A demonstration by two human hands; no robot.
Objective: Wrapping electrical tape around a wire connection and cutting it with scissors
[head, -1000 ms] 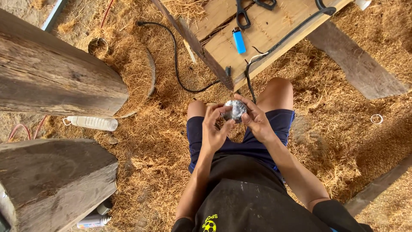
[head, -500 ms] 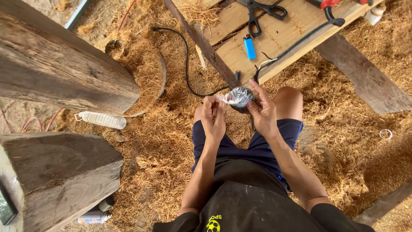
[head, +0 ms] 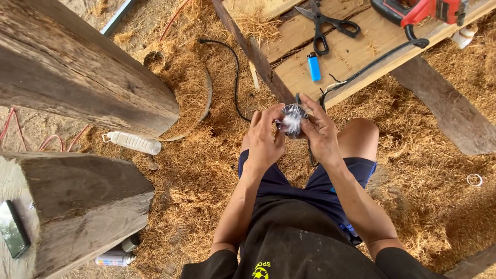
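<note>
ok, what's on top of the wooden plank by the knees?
On the plank: black scissors, a blue lighter, a red power tool and its black cable. The hands cover its near end.

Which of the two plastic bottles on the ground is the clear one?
The clear bottle lies on its side on the straw beside the big log. The other bottle, white with a coloured label, lies at the foot of the nearer wooden block.

Person wearing dark work clothes.
Black short-sleeved shirt (head: 305, 248) showing yellow print at 6 o'clock; navy shorts (head: 315, 186); forearms bare.
</note>
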